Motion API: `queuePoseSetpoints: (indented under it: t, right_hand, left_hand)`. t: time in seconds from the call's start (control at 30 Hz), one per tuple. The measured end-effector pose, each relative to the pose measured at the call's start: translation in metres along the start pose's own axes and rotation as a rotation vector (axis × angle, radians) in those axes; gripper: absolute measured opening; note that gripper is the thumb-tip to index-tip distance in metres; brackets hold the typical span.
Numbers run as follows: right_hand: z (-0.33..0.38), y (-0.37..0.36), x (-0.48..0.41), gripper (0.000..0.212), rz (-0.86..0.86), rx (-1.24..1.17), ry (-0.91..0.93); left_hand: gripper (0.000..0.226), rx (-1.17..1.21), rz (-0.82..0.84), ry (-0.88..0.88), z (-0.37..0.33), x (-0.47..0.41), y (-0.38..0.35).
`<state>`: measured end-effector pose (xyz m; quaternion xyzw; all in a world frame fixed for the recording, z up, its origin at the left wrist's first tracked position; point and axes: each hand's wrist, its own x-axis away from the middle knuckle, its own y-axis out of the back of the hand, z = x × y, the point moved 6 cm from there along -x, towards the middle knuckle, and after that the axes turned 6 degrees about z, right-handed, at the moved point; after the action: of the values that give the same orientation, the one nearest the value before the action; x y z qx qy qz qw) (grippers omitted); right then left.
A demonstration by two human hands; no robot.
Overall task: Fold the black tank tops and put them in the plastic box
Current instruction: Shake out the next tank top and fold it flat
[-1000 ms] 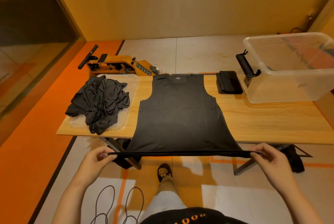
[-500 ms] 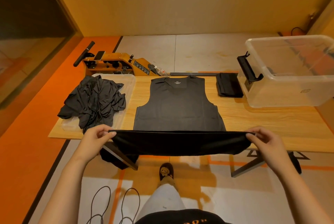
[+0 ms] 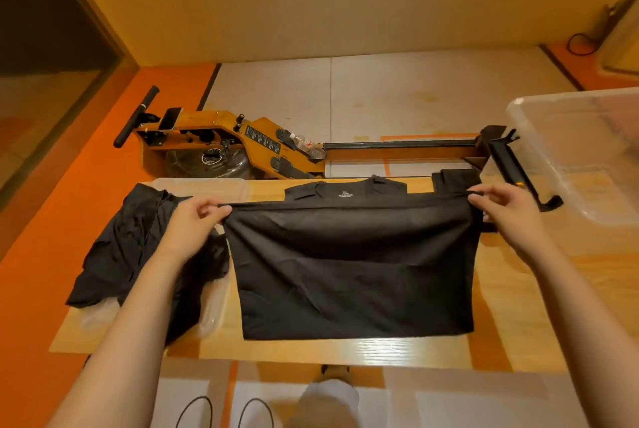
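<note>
A black tank top (image 3: 352, 272) lies on the wooden table (image 3: 518, 324), its lower half doubled up over the upper half. My left hand (image 3: 193, 223) pinches the left corner of the hem and my right hand (image 3: 505, 210) pinches the right corner, both held near the neckline. The collar with a small white label shows just beyond the stretched hem. The clear plastic box (image 3: 587, 158) stands at the table's right end.
A heap of black tank tops (image 3: 138, 248) lies on a clear lid (image 3: 211, 310) at the left. A folded black garment (image 3: 453, 178) sits at the far edge beside the box. A rowing machine (image 3: 242, 147) stands on the floor behind the table.
Both hands have carried the hem from the table's near edge up and away to the neckline, doubling the tank top over itself. The view has moved closer over the table.
</note>
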<state>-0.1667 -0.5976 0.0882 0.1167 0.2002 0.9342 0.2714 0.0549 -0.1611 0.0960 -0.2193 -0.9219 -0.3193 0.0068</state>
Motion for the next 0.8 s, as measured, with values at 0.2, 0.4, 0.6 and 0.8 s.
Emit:
queuePoseSetpoints:
  t: [0.2,0.4,0.6,0.8]
  right_hand:
    - [-0.046,-0.038,-0.136,0.009,-0.053,0.059,-0.188]
    - [-0.07,-0.087,-0.17,0.046,-0.085,0.297,-0.305]
    - [-0.052,-0.147,-0.065,0.047,0.039,0.621,0.049]
    - [-0.094,-0.177,0.032,0.056,0.239,0.799,0.051]
  left_hand:
    - [0.013,-0.058,0.031,0.048,0.025,-0.14,-0.027]
    - [0.058,-0.255,0.032,0.175,0.065,-0.176,-0.096]
    - [0.07,-0.323,0.051,0.056,0.063,-0.059,-0.163]
    - [0.066,-0.505,0.072,-0.003,0.098,0.037,-0.182]
